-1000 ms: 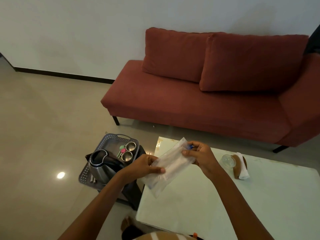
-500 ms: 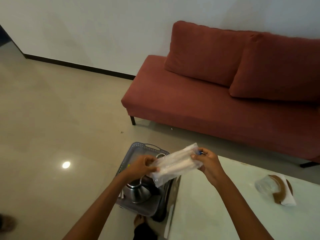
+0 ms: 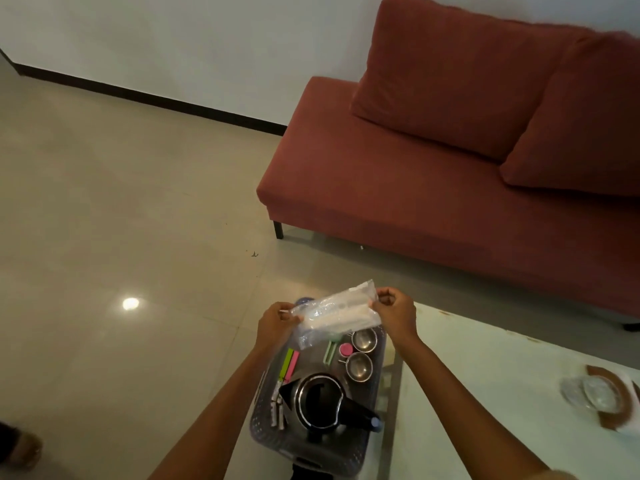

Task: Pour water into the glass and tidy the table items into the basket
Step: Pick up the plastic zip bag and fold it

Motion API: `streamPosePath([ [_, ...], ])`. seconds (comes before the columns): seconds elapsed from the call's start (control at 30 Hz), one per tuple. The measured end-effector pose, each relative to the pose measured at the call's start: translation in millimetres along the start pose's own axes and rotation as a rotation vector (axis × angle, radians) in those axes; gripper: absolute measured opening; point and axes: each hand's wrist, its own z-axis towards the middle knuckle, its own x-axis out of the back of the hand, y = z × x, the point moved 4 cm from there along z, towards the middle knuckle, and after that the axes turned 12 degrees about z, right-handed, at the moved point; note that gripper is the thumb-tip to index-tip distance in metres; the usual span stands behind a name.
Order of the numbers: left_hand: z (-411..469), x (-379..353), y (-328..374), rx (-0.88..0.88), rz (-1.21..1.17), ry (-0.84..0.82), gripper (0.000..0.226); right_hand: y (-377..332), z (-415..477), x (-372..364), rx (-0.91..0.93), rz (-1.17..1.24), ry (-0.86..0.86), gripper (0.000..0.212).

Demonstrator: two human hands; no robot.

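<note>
A clear plastic packet (image 3: pixel 334 311) with pale sticks inside hangs above the far end of the grey perforated basket (image 3: pixel 264 407). My left hand (image 3: pixel 277 323) pinches its left end and my right hand (image 3: pixel 394 311) pinches its right end. Inside the basket stand a steel kettle (image 3: pixel 320 400) with a black handle, two small steel cups (image 3: pixel 362 353), a pink-lidded item (image 3: pixel 345 348) and green and pink clips (image 3: pixel 289 362). The glass (image 3: pixel 588 393) sits on a brown coaster (image 3: pixel 614 386) at the right edge of the white table (image 3: pixel 485 393).
A red sofa (image 3: pixel 433 188) stands behind the table, close to its far edge. The basket rests on a dark stand left of the table. Beige tiled floor (image 3: pixel 121 220) spreads to the left. A foot shows at the bottom-left corner.
Both hands have carried the packet leftward off the table to above the basket. The view has swung left and down, so the basket's contents now show from above.
</note>
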Motion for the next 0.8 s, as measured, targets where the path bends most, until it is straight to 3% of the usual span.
streamPosePath([
  [0.13, 12.3, -23.8, -18.8, -0.021, 0.238, -0.174, 0.018, -4.0, 24.8, -26.8, 0.089, -0.135, -0.047, 0.019],
  [0.3, 22.2, -32.5, -43.9, 0.056, 0.152, -0.171, 0.033, 13.3, 52.3, -69.1, 0.119, -0.335, -0.172, 0.019],
  [0.43, 33.9, -35.7, -65.2, 0.088, 0.088, -0.196, 0.016, 46.2, 62.6, -101.1, 0.086, -0.474, -0.334, 0.03],
  [0.53, 42.9, -39.1, -78.7, 0.043, -0.002, -0.165, 0.04, 69.3, 66.3, -112.7, 0.05, -0.566, -0.431, 0.036],
  [0.6, 47.8, -45.3, -92.7, 0.027, 0.039, -0.187, 0.038, 80.2, 69.4, -116.5, 0.026, -0.609, -0.441, 0.028],
  [0.67, 48.6, -48.9, -97.6, 0.087, 0.069, -0.26, 0.017, 86.5, 73.2, -117.7, 0.015, -0.663, -0.413, 0.03],
  [0.8, 52.0, -59.7, -105.1, 0.13, 0.061, -0.249, 0.021, 97.6, 82.6, -118.7, 0.063, -0.892, -0.397, 0.036],
])
